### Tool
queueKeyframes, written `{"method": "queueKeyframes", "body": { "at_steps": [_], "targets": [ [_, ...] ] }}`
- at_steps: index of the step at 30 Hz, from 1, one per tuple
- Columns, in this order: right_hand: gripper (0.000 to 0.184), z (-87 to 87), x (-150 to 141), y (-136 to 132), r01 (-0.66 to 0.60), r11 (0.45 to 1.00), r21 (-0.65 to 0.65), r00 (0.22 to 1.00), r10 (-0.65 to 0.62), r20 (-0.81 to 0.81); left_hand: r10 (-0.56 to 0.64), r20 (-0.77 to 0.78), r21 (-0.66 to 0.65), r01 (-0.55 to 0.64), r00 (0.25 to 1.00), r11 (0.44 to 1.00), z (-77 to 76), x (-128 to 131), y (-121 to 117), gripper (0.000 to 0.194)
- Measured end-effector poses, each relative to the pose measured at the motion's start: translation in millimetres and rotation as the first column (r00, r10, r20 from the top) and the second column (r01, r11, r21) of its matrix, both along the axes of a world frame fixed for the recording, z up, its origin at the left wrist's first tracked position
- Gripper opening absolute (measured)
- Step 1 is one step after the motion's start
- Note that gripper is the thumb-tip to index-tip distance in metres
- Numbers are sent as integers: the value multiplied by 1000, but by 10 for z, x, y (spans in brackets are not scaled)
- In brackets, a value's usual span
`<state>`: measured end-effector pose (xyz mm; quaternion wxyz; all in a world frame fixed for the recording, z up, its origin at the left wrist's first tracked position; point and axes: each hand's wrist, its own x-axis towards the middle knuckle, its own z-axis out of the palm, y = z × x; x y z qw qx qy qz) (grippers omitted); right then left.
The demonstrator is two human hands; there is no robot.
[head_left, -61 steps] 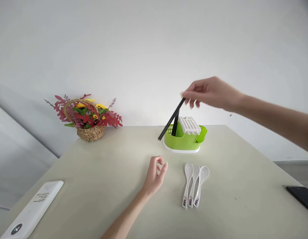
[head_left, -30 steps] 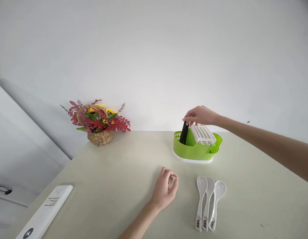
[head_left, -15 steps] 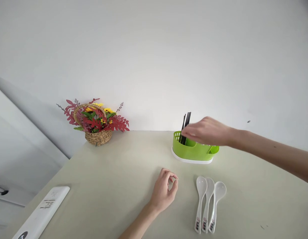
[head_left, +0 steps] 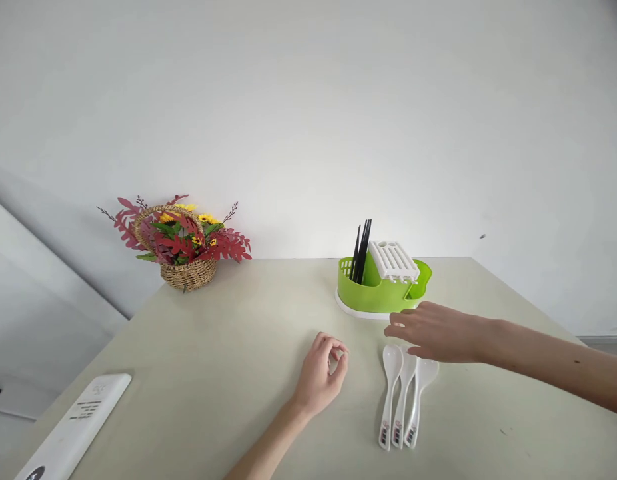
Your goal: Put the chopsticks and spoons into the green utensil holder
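Above the bowls of three white spoons (head_left: 388, 393), my right hand (head_left: 431, 331) hovers with its fingers apart and nothing held. It partly covers the middle and right spoon bowls. The spoons lie side by side, handles toward me. My left hand (head_left: 318, 373) rests on the table to their left, loosely curled, with a gap between thumb and fingers and nothing in it. Behind the spoons stands a green utensil holder (head_left: 363, 298) with a white slotted top piece (head_left: 394, 261). Black chopsticks (head_left: 362, 253) lean upright in its left compartment.
A wicker basket (head_left: 188, 275) of red and yellow flowers stands at the back left against the wall (head_left: 298, 133). A long white device (head_left: 76, 423) lies along the left edge of the pale table (head_left: 228, 360). White furniture (head_left: 43, 287) is beyond that edge.
My right hand has come down from the chopsticks and holder toward me, over the spoons, and its fingers have spread. The chopsticks stay in the holder. The whole view has shifted slightly.
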<state>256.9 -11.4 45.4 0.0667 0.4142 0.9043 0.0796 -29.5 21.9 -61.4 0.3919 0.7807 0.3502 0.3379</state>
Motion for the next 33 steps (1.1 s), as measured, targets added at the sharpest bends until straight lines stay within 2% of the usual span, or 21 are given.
{"method": "queueKeyframes", "body": {
  "at_steps": [4,9,12,22,28,33],
  "targets": [
    [37,-205,21,-25,-59,998,-30,998,60,26,-6,-6,-9,6,1000,1000,2,-4,-1,16],
    [38,-477,-117,-81,-114,993,-21,989,116,87,-8,0,-9,8,1000,1000,6,-8,-9,15],
    [40,-549,-193,-76,-154,988,-9,980,153,130,-7,2,-10,7,1000,1000,8,-9,-13,13],
    [25,-473,-351,-2,-162,987,-10,967,160,197,-2,-1,-4,2,1000,1000,-2,-12,-11,15],
    [35,-488,-428,48,-178,984,6,967,173,188,-3,-21,3,3,1000,1000,-22,-20,-9,14],
    [32,-369,-514,65,-191,981,-22,964,192,186,3,-25,10,-3,1000,1000,-6,-12,-12,15]
  ]
}}
